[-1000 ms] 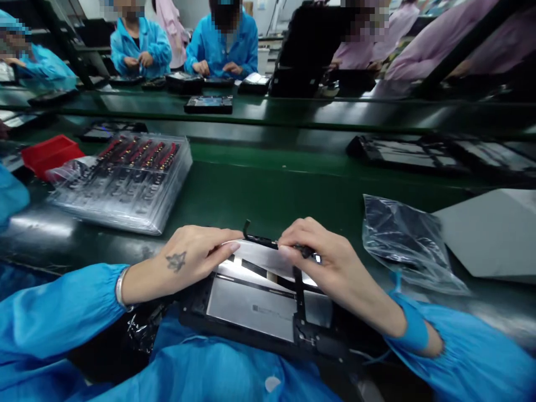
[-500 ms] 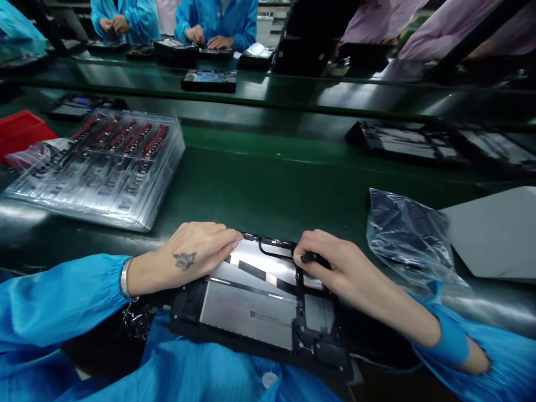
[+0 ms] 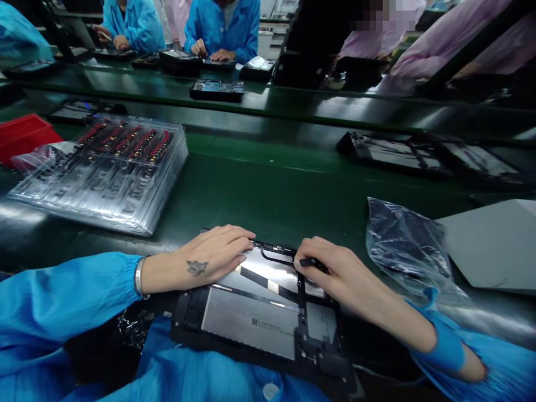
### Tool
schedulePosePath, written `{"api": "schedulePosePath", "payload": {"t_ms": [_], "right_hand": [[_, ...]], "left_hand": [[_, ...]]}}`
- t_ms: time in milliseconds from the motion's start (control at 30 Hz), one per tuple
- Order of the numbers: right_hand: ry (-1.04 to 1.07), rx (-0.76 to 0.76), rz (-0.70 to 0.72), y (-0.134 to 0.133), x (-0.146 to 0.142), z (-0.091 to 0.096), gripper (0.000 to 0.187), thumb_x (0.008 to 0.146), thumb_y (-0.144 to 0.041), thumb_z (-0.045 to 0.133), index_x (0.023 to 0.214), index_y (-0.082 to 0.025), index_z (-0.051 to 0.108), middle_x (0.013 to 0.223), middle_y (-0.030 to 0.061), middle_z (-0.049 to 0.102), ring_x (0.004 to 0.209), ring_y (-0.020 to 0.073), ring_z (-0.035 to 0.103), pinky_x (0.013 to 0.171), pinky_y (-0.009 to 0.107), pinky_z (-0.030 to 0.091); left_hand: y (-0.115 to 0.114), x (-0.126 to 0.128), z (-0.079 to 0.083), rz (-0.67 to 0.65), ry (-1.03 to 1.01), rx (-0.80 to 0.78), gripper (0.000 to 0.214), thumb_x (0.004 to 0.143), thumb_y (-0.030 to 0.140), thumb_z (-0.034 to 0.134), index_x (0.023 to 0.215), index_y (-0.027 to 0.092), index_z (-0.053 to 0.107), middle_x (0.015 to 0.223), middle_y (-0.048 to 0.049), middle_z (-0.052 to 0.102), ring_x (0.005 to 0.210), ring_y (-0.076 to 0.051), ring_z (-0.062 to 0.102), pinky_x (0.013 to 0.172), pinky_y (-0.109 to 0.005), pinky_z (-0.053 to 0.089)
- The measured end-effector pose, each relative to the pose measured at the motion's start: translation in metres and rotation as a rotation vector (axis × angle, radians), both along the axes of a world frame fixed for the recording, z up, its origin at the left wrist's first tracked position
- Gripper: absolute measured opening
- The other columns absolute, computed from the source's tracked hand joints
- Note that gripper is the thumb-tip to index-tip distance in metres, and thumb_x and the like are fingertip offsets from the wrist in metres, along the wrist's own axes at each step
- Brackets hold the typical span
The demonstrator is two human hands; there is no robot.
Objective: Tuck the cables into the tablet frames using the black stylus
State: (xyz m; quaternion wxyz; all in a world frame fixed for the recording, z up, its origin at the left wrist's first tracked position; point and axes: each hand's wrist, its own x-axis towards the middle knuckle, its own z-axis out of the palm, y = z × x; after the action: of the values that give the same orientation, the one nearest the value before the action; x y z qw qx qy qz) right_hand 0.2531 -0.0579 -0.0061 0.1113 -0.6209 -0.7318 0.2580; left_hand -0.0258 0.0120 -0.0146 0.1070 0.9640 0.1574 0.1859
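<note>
An opened tablet-like device point(image 3: 249, 321) lies tilted in front of me, with a black frame, flat silver battery panels and a dark ribbon cable point(image 3: 255, 277) running across it. My left hand point(image 3: 213, 254) rests on its upper left part, fingers stretched out over the far edge. At the far right part of the frame, my right hand point(image 3: 324, 259) is closed around a small black tool point(image 3: 314, 263); its tip is hidden by the fingers. Close to that hand, a thin black cable point(image 3: 272, 255) curves along the top edge.
On the left stand stacked clear trays of parts point(image 3: 109, 173) and a red bin point(image 3: 27, 137). To the right lie a plastic bag point(image 3: 406, 240) and a grey-white box point(image 3: 494, 243). More devices point(image 3: 389, 153) sit beyond on the green bench point(image 3: 259, 184). Co-workers in blue point(image 3: 224, 25) work opposite.
My left hand has slid slightly to the right along the device's top edge. My right hand stays at the same part of the frame, still gripping the black tool. The view has shifted slightly.
</note>
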Motion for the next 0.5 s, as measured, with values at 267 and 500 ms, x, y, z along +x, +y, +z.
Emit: {"api": "schedulePosePath", "payload": {"t_ms": [267, 500], "right_hand": [[0.028, 0.063, 0.037, -0.001, 0.001, 0.000, 0.028, 0.091, -0.036, 0.043, 0.082, -0.015, 0.060, 0.086, 0.0080, 0.057, 0.080, 0.0173, 0.050, 0.067, 0.030, 0.034], [0.006, 0.092, 0.053, -0.001, 0.001, -0.001, 0.022, 0.093, -0.028, 0.045, 0.084, -0.016, 0.060, 0.085, 0.0069, 0.057, 0.080, 0.0167, 0.049, 0.067, 0.030, 0.034]], "left_hand": [[0.003, 0.008, -0.005, -0.107, 0.045, 0.083, 0.025, 0.102, 0.016, 0.038, 0.120, 0.009, 0.053, 0.144, -0.0148, 0.049, 0.137, -0.022, 0.044, 0.117, -0.041, 0.039], [0.001, 0.017, 0.003, -0.112, 0.128, 0.329, 0.028, 0.100, 0.009, 0.034, 0.112, 0.005, 0.059, 0.142, -0.0168, 0.053, 0.127, -0.027, 0.055, 0.109, -0.041, 0.046]]}}
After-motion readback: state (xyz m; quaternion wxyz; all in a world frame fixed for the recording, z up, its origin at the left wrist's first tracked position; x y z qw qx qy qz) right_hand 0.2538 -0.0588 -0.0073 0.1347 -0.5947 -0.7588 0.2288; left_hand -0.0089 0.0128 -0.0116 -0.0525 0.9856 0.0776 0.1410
